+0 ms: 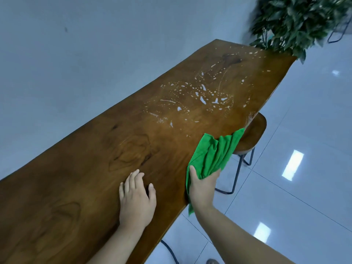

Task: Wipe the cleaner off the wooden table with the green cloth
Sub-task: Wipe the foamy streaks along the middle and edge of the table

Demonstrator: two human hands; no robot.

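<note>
Your right hand [202, 189] grips the cloth [213, 155], left hand [136, 199] lies flat and empty, cleaner [202, 94] still all over the table [76, 187].

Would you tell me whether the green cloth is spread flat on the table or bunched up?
Bunched: the green cloth is gathered in folds in the right hand at the wooden table's edge, one end hanging below.

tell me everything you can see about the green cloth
The green cloth is bright green, soft and fuzzy-looking, like microfibre. It is bunched into loose folds, not flat. The right hand grips its near end at the wooden table edge; the far end lies on the tabletop, short of the white cleaner. One corner hangs below the hand.
</note>
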